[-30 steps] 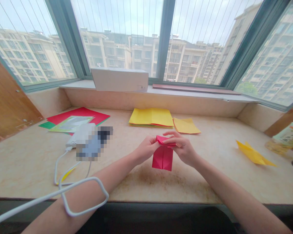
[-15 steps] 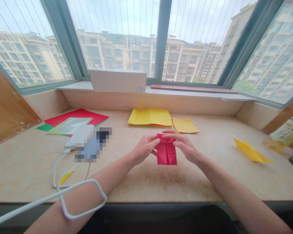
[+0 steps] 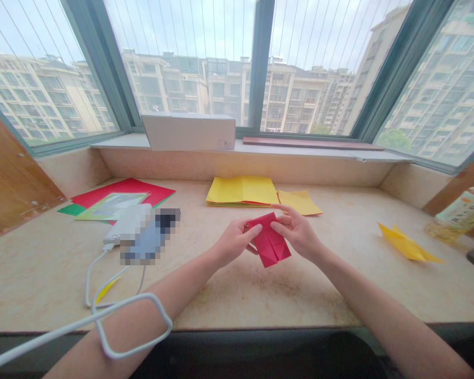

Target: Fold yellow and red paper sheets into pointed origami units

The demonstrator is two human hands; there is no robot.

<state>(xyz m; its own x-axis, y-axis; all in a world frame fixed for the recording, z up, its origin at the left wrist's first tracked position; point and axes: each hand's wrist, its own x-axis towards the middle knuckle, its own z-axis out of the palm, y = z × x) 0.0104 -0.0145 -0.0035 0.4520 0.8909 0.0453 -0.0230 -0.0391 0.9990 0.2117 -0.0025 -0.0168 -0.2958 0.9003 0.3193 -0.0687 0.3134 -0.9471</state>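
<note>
A small red sheet of folded paper (image 3: 269,243) is held tilted above the counter, with flaps meeting along a middle line and folded corners at its lower end. My left hand (image 3: 237,238) grips its left edge, thumb on the front and fingers behind. On the upper right side, my right hand (image 3: 296,231) pinches the paper, its thumb on the front face and the index finger stretched beyond the top. Part of the fingers behind the paper is hidden.
Behind my hands lie a yellow paper stack (image 3: 243,190) and an orange-yellow sheet (image 3: 300,202). A folded yellow paper piece (image 3: 408,245) sits at right near a bottle (image 3: 460,216). At left are red paper (image 3: 158,190), a white power bank (image 3: 130,223) and a white cable (image 3: 102,310).
The red folded paper has turned from upright to slanted, its lower end swinging slightly right. My right thumb now presses on its front near the top.
</note>
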